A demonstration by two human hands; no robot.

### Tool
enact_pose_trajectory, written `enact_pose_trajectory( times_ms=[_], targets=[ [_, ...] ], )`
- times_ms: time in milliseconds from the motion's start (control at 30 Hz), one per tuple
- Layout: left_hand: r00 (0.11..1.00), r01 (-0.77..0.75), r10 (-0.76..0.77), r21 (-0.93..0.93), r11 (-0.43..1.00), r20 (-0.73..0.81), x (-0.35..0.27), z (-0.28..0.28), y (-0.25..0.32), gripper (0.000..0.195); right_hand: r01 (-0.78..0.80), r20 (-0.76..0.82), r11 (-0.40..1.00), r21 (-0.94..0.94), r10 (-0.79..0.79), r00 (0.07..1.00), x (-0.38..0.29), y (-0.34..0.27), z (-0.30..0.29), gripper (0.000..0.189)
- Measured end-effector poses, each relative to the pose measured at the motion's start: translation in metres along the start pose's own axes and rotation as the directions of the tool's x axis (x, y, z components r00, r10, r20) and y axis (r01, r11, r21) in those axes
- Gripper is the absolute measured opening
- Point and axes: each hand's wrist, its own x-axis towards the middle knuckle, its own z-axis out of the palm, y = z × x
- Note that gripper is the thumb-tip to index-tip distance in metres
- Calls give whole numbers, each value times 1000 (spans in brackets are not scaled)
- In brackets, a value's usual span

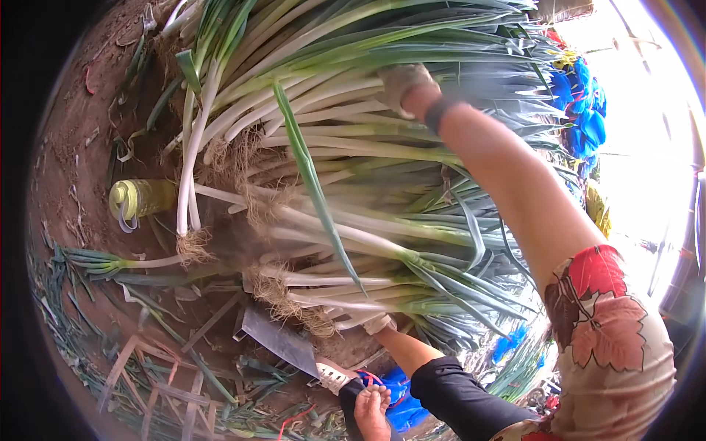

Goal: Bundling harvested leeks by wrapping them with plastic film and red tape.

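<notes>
A large heap of long Welsh onions [353,220] lies before me, white stalks and roots to the left, green leaves to the right. My right hand [408,88], in a pale glove and blurred, reaches into the upper part of the heap against the stalks. Its fingertips are partly hidden, so a grip cannot be made out. At the bottom edge is a bare hand [372,410], seemingly my left hand, its fingers curled up beside a red string [370,378]. Whether it holds that string is unclear. Two onions [201,132] lie crosswise over the heap's left side.
A yellow-green bottle [146,199] lies on the soil at left. A flat metal plate [281,336] is near a white shoe [332,379]. Blue plastic [405,397] sits by the legs, with more blue bundles [584,110] at right. A slatted frame [160,380] stands among leaf scraps.
</notes>
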Motion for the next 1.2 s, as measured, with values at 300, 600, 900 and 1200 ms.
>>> enact_pose_trajectory(
  times_ms=[300, 600, 900, 1200],
  targets=[
    [999, 37, -33, -107, 994, 38, 4, 21, -9, 17, -128, 677, 991, 41, 67, 733, -41, -19, -7, 43],
    [1000, -14, 14, 14, 1000, -5, 1, 9, -18, 19, -121, 786, 974, 189, -76, 614, -151, -90, -28, 29],
    [1000, -16, 16, -20, 1000, -1, 2, 4, -26, 18, 117, 144, 921, -372, -67, 987, -34, -26, -5, 52],
    [998, 53, -51, -91, 994, 28, 1, 8, -28, 15, 203, 540, 978, 40, -192, 820, -50, 3, -3, 34]
  ],
)
